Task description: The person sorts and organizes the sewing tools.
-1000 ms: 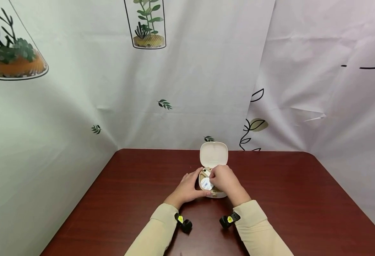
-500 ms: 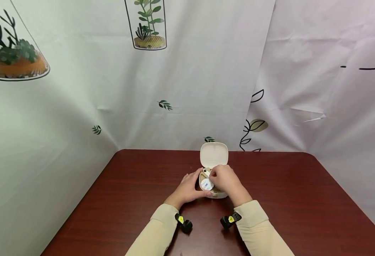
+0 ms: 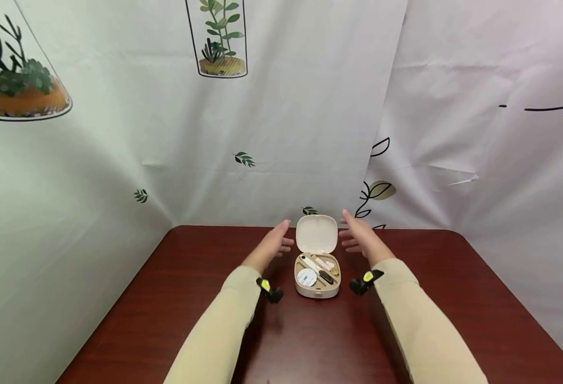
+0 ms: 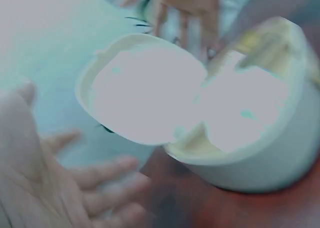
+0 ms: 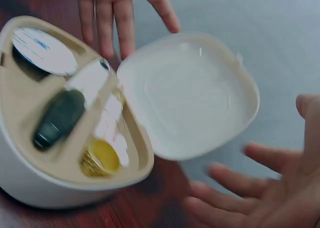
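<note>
A small cream box (image 3: 317,293) stands on the table with its hinged lid (image 3: 316,234) raised at the back. In its front left compartment lies a round white disc (image 3: 307,277) with printed lettering. A slim tool with a white body and dark end (image 5: 60,119) lies diagonally across the middle. Beside that sit a gold thimble (image 5: 100,159) and a pale, pinkish-white item (image 5: 109,122). My left hand (image 3: 273,246) hovers left of the lid, fingers extended, holding nothing. On the other side, my right hand (image 3: 362,238) is spread likewise, apart from the box.
The dark red-brown table (image 3: 406,314) has its far edge just behind the box. A pale cloth backdrop (image 3: 281,117) with printed plants hangs right behind and along the left side.
Both hands have left the box, moving outward and up to either side of the lid. The right hand has withdrawn from the contents, and the left has released the box's side.
</note>
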`<state>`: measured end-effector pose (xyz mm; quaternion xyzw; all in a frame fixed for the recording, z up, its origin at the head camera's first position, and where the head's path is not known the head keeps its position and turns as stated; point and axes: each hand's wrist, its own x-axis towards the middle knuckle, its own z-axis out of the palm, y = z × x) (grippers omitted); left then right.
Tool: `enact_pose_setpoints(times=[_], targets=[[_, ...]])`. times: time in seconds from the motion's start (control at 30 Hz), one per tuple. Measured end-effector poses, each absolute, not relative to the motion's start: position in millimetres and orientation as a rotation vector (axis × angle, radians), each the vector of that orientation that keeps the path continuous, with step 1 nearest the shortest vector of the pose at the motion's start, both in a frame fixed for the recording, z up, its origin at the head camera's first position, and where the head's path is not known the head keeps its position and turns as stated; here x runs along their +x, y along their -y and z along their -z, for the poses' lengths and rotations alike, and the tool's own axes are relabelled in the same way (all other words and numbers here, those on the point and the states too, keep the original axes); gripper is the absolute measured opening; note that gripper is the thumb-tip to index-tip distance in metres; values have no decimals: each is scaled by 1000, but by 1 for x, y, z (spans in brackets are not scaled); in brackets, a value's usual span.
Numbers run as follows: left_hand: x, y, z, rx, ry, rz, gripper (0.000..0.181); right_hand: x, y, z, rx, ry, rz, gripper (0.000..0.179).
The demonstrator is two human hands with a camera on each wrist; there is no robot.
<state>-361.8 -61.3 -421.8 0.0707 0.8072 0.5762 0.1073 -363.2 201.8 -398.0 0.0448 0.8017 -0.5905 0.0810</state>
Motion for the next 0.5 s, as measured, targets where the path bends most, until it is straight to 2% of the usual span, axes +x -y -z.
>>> enact_pose_setpoints(times=[0.07, 0.23, 0.5], targets=[[-369, 60, 410, 109, -2336, -1578, 74, -372, -204, 399, 121, -2264, 1681, 89], [-376, 58, 397, 32, -2301, -1340, 86, -380, -199, 398, 96, -2140, 1544, 93], [-379, 49, 391, -51, -2252, -1396, 85, -385, -188, 398, 116, -2101, 1571, 84]])
